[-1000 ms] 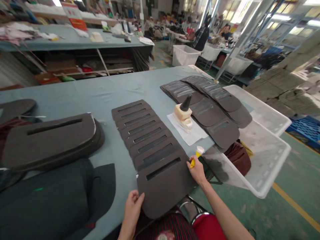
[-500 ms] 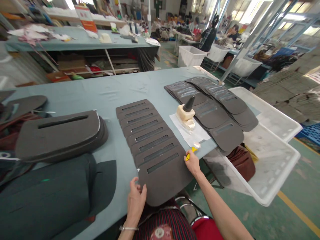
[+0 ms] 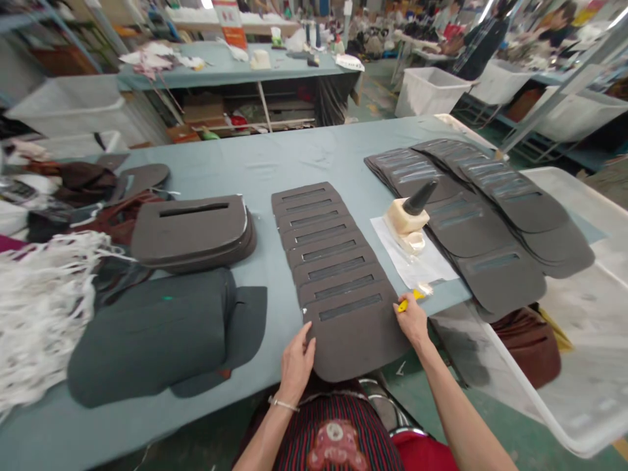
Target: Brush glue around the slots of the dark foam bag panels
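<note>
A row of overlapping dark grey panels [image 3: 350,337], each with a long narrow slot, runs away from me over the table, the nearest one jutting past its front edge. My left hand [image 3: 297,363] is at that panel's left edge, its fingertips against the edge and its thumb apart. Closed around a yellow-handled brush [image 3: 403,305], my right hand [image 3: 412,320] rests by the same panel's right edge. The brush's pale bristles point right. Beyond it, a cream bottle [image 3: 406,216] with a black cone-shaped top sits on a white sheet [image 3: 436,267].
More slotted panels [image 3: 500,278] are spread at the right, above white bins [image 3: 579,418]. To the left lie a panel stack [image 3: 191,239], a dark green folded piece [image 3: 157,333] and white netting [image 3: 44,314]. A person [image 3: 483,42] sits in the background.
My view has swung left, so the table contents appear further right. My left hand has moved up to the nearest panel's left edge. The brush stays in my right hand.
</note>
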The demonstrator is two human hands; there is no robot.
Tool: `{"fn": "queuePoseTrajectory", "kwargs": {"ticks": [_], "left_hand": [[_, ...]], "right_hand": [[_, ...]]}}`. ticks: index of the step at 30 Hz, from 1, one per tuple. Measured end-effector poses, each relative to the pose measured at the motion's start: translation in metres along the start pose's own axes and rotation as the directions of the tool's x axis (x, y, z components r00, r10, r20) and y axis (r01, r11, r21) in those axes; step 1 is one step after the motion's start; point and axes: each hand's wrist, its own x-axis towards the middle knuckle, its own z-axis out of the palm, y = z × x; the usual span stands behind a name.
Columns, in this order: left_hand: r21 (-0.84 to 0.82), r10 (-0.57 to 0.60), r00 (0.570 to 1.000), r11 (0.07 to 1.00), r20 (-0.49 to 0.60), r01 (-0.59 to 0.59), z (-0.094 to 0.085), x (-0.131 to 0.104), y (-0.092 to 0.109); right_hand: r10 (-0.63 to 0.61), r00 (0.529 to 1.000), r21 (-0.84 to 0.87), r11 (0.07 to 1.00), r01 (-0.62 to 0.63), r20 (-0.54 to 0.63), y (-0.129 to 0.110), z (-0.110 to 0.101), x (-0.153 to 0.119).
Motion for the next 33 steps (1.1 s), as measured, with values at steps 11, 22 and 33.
{"fn": "queuePoseTrajectory", "kwargs": {"ticks": [11,22,33], "left_hand": [[-0.007,-0.016,1.0,1.0,-0.006,0.016,-0.0023,-0.0009,0.0004],[0.07,-0.018,1.0,0.997,0.006,0.017,0.0024,0.0008,-0.0049],[0.093,-0.017,1.0,0.995,0.003,0.017,0.0043,0.0005,-0.0061]], "right_hand": [[0.009,1.0,-0.016,1.0,-0.009,0.016,-0.0002,-0.0001,0.0016],[0.012,1.0,0.039,0.999,-0.012,-0.003,-0.0023,-0.0044,-0.0009],[0.026,1.0,0.027,0.999,-0.026,-0.001,-0.0045,-0.0064,-0.0016]]}}
